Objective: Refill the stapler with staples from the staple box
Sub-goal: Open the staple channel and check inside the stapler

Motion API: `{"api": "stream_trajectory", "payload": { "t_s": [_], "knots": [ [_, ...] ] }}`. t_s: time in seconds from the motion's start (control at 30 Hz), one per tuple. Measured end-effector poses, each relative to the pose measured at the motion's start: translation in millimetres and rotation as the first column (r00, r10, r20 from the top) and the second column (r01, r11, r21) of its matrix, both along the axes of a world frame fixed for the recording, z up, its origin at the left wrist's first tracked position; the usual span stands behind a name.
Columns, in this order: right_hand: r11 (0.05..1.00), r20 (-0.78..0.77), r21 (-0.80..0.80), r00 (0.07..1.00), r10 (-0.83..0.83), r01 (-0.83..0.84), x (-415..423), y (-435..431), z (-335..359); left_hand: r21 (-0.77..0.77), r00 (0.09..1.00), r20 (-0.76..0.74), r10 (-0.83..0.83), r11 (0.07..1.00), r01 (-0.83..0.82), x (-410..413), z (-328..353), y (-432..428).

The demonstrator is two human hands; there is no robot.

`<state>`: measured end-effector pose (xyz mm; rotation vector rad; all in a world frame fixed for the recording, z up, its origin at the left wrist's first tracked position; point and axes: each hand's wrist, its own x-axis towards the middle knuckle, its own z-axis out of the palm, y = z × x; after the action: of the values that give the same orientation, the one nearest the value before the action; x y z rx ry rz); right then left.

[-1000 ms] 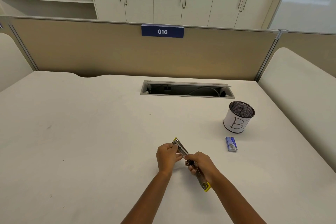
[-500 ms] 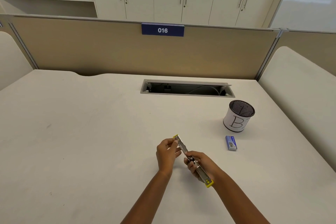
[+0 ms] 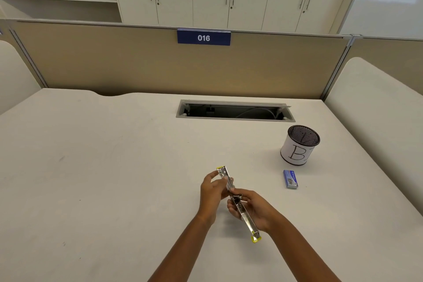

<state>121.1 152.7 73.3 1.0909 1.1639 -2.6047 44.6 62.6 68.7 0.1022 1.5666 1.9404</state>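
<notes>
Behind your desk [image 3: 91, 167], a blue sign [image 3: 203, 38] read "016"; the mesh cup [image 3: 297, 151] read "B". Your left hand [image 3: 211, 192] and right hand [image 3: 258, 209] both gripped the opened stapler [image 3: 248, 221].

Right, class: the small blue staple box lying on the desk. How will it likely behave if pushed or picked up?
The staple box lies flat on the smooth desk, so a push would probably slide it, not tip or roll it. It looks like thin card, so a hard pinch might dent it. Being small, it should lift easily.
</notes>
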Motion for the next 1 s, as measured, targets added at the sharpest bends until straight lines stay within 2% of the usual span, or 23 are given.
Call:
{"api": "stream_trajectory", "payload": {
  "t_s": [0.13, 0.27, 0.33, 0.5, 0.63, 0.8, 0.87, 0.97, 1.0],
  "knots": [
    [0.996, -0.038, 0.071, 0.998, 0.055, -0.052, -1, -4, 1, 0.038, 0.979, 0.117, -0.164, 0.986, 0.161, 3, 3, -2],
    [0.959, -0.028, 0.274, 0.995, 0.091, -0.079, -3, -7, 6, 0.132, 0.943, 0.285, -0.175, 0.981, 0.142, 1, 4, -4],
    [0.937, -0.041, 0.338, 0.992, 0.116, -0.095, -4, -7, 10, 0.163, 0.935, 0.311, -0.172, 0.979, 0.126, 0, 5, -4],
    [0.909, -0.064, 0.398, 0.985, 0.16, -0.122, -2, -6, 18, 0.174, 0.958, 0.248, -0.144, 0.979, 0.102, -4, 7, -2],
    [0.894, -0.101, 0.436, 0.982, 0.16, -0.101, -3, -7, 20, 0.135, 0.978, 0.154, -0.14, 0.984, 0.119, -6, 6, 1],
    [0.845, -0.108, 0.531, 0.984, 0.143, -0.065, -4, -9, 20, 0.155, 0.979, 0.111, -0.17, 0.976, 0.152, -10, 3, 2],
    [0.748, -0.073, 0.661, 0.988, 0.138, -0.056, -6, -11, 19, 0.19, 0.977, 0.102, -0.185, 0.968, 0.163, -12, 3, 2],
    [0.383, -0.008, 0.923, 0.992, 0.127, -0.042, -8, -14, 18, 0.251, 0.975, 0.092, -0.201, 0.953, 0.173, -14, 2, 2],
    [0.311, -0.028, 0.95, 0.993, 0.113, -0.009, -8, -15, 18, 0.262, 0.976, 0.085, -0.199, 0.95, 0.171, -14, 3, 2]
  ]
}}
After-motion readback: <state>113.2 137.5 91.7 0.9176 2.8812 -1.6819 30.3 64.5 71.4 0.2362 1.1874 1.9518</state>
